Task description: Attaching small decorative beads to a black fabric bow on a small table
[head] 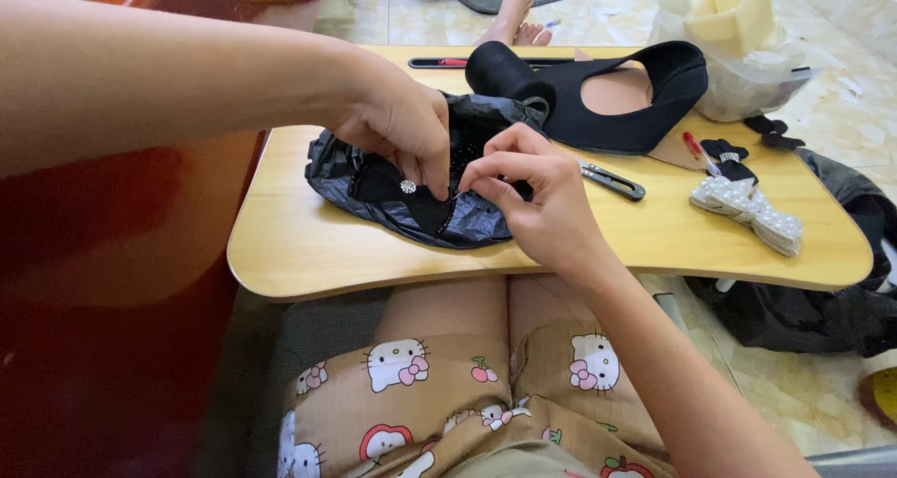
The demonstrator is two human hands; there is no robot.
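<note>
At the centre of the frame, the left hand (402, 128) presses its fingertips down on a black fabric piece (397, 193) bearing a small sparkling stud (408, 186). The right hand (533, 198), just beside it, has its fingers drawn together, pinching at the fabric's beaded edge. The fabric lies on a crumpled black plastic bag (327, 174) on the wooden worktop (299, 244). To the right lie a black shoe upper (654, 95), a folding cutter (612, 181), a pearl bow (747, 212) and a plastic tub (738, 81).

The right hand (537, 198) hides part of the black fabric piece (411, 198); its pinched fingertips' contents are too small to tell.
</note>
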